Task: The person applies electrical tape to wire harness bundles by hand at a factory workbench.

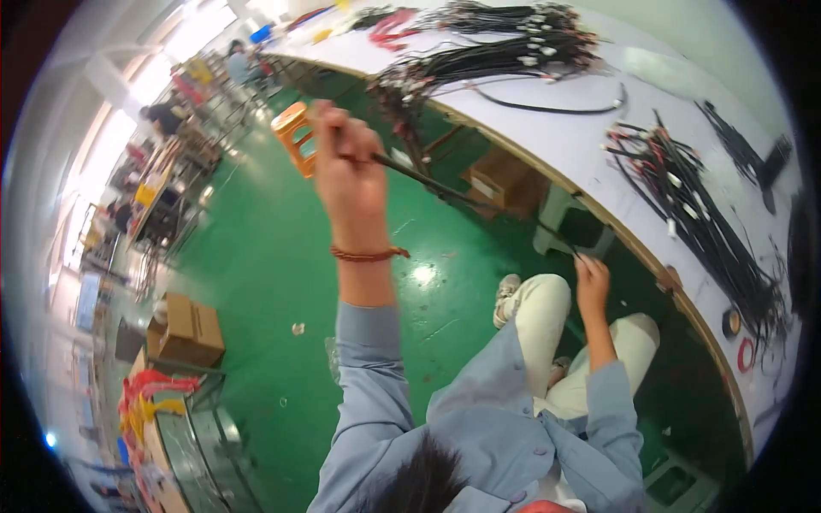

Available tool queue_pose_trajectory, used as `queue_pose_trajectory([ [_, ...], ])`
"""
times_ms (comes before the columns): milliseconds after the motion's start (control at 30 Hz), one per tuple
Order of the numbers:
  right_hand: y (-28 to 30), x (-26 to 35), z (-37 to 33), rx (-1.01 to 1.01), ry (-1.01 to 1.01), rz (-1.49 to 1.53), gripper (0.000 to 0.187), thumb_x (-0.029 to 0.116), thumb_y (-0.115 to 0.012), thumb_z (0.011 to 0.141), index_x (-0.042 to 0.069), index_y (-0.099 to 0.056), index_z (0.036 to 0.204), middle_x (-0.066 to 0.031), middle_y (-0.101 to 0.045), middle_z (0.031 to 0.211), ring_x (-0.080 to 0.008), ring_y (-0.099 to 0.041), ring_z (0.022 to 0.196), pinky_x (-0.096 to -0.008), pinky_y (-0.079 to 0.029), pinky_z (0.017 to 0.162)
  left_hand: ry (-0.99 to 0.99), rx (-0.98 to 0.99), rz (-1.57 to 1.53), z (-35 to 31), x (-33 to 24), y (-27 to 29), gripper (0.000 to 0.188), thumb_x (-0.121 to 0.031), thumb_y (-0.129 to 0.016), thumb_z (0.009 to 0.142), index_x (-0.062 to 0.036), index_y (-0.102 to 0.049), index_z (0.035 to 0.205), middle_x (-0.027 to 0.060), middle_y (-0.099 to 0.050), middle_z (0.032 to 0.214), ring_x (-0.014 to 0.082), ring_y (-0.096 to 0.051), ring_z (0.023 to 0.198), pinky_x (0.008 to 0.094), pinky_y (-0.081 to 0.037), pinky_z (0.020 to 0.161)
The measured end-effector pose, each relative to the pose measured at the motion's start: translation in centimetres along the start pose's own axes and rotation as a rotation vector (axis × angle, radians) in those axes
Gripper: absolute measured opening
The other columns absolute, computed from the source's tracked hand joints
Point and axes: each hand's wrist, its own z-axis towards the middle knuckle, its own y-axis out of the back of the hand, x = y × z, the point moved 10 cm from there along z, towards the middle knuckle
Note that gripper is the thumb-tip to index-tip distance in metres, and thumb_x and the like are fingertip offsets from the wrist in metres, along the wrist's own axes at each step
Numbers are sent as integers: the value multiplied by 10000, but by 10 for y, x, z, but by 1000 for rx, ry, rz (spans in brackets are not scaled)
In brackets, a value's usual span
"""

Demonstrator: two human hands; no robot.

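Observation:
A black cable (440,186) stretches slantwise in the air in front of me, over the green floor. My left hand (351,158) is raised far out with its fingers curled round the upper end. Low down near my knees, my right hand (593,278) pinches the other end, close to the table's edge. On the white table (547,141) to the right lies a loose bundle of black cables (684,205) with white and reddish ends. Another single black cable (547,107) lies curved farther back.
Large cable bundles (505,56) cover the table's far part. Black tape (731,322) and a red ring (746,354) lie near its edge. Below are a cardboard box (505,179) and a pale stool (569,231). An orange stool (295,141) stands beyond my left hand. People sit at far benches.

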Motion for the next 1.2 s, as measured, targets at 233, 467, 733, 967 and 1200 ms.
queue_pose_trajectory([
  [233,-128,115,-69,509,544,-199,322,201,-618,806,87,-622,1107,-122,-606,1111,-313,-570,1011,-417,-472,819,119,249,-119,-33,11,-142,178,-188,-452,983,-51,-533,1062,-12,-523,743,63,-308,530,201,-251,457],
  [467,32,71,-43,358,-487,854,216,174,-559,921,-12,-659,966,-41,-627,862,-87,-570,729,-238,-465,664,965,91,459,-230,195,-60,272,-230,-455,985,-18,-595,1083,-31,-553,715,9,-346,524,173,-263,461],
  [733,128,42,-104,112,-658,663,211,183,-641,878,-27,-656,869,-37,-590,723,-69,-531,605,-214,-402,508,1128,253,396,-347,285,-80,262,-167,-457,982,13,-603,1103,-25,-612,805,4,-336,549,167,-289,472],
  [967,143,23,-141,76,-729,686,180,130,-582,915,-33,-619,846,-33,-600,739,-60,-489,548,-212,-412,548,1465,471,329,-397,293,-93,333,-212,-368,1007,17,-542,1176,-1,-598,791,20,-364,583,166,-307,517],
  [1200,150,16,-155,66,-739,633,183,148,-581,917,-21,-613,854,-48,-626,763,-63,-536,626,-211,-443,573,1531,650,390,-407,287,-91,267,-188,-435,985,-4,-572,1124,-26,-564,749,27,-370,597,171,-320,544],
])
